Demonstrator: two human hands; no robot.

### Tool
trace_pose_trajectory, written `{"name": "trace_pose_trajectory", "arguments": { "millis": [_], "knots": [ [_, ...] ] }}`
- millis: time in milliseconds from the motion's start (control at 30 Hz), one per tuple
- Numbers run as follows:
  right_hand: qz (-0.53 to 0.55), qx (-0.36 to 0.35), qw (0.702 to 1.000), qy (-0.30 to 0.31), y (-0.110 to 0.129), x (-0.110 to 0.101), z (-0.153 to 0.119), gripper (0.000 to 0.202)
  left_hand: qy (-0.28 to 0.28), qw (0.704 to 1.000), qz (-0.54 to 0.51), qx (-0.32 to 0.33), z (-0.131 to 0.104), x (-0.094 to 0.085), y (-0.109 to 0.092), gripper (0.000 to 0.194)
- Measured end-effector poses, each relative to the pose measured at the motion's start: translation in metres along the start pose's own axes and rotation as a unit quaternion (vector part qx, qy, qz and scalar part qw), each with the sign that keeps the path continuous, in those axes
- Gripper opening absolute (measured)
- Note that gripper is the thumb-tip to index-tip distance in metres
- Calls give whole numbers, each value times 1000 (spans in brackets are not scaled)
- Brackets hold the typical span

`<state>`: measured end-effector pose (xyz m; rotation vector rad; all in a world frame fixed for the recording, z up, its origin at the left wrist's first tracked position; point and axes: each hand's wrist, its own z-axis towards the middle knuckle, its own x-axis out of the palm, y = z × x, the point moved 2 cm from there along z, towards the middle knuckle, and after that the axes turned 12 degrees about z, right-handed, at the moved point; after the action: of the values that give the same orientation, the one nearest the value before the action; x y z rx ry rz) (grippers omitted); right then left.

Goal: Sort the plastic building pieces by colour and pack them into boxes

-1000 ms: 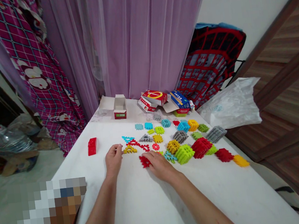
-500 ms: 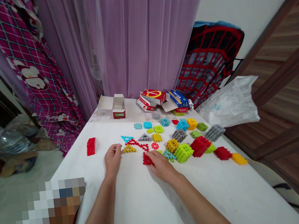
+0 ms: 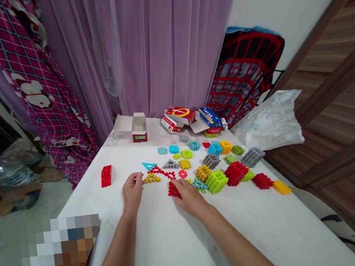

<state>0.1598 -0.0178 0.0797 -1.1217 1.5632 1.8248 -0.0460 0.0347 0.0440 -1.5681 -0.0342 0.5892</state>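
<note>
1. Head view: since the frame one second ago, the red notched piece [image 3: 173, 190] under the right hand [image 3: 189, 196] has turned slightly.
2. Head view: the right hand is partly curled, fingers gripping that piece at the hand's ten o'clock, low over the white counter [image 3: 164, 245].
3. Head view: the left hand [image 3: 133, 192] has thumb and fingers drawn nearly together, just beside the yellow arch piece [image 3: 152, 177] at its two o'clock; I cannot tell whether it holds anything.
4. Head view: a lime cube [image 3: 217, 182] sits at the right hand's two o'clock, a red block [image 3: 106, 176] at the left hand's ten o'clock.
</note>
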Motion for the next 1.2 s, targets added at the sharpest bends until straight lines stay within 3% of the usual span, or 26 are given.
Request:
{"name": "trace_pose_trajectory", "arguments": {
  "millis": [233, 367, 500, 667, 900, 1067, 1200],
  "knots": [
    [-16, 88, 994, -63, 13, 14, 3, 60, -1, 1000, -5, 1, -1, 0, -1, 41],
    [14, 104, 992, -73, 16, 17, 1, 62, -2, 1000, -4, 5, 0, 0, -1, 42],
    [0, 94, 993, -66, 9, 0, -1, 41, -3, 1000, -3, 5, 0, 0, -1, 41],
    [-65, 14, 998, 5, 1, -22, 0, 31, -1, 1000, 1, 6, 0, -1, -2, 41],
    [-151, -69, 981, 96, 11, -27, 12, 26, 3, 1000, 19, -3, 2, -3, 0, 45],
    [-172, -109, 973, 109, 18, -31, 19, 24, 2, 1000, 26, -9, 2, -3, -2, 45],
    [-184, -149, 966, 106, 13, -22, 20, 21, 5, 1000, 24, -7, 2, -4, -6, 45]
  ]
}}
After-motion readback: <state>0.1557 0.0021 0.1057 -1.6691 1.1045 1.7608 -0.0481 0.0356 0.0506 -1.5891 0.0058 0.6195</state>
